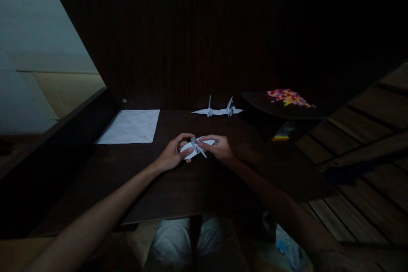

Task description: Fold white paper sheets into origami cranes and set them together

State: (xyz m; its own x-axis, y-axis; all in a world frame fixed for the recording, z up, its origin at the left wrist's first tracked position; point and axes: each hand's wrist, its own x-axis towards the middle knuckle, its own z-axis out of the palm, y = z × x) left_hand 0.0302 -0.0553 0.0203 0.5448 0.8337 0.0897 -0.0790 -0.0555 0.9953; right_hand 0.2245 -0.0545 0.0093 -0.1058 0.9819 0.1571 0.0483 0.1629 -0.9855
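A white folded paper crane [196, 146] is held just over the dark desk, its wings spread to both sides. My left hand [174, 151] pinches the left wing between thumb and fingers. On the other side, my right hand [219, 148] grips the right wing, thumb near the crane's middle. One narrow point of the crane sticks out toward me, and another stands up between the hands. Behind them, two finished-looking white paper cranes [217, 111] stand side by side at the back of the desk. Parts of the held crane are hidden by my fingers.
A creased white paper sheet [130, 126] lies on the desk [178, 195] at the left. A corner shelf [270, 108] at the right bears a pile of small pink, red and yellow pieces [290, 97]. A raised dark side panel [57, 140] borders the left.
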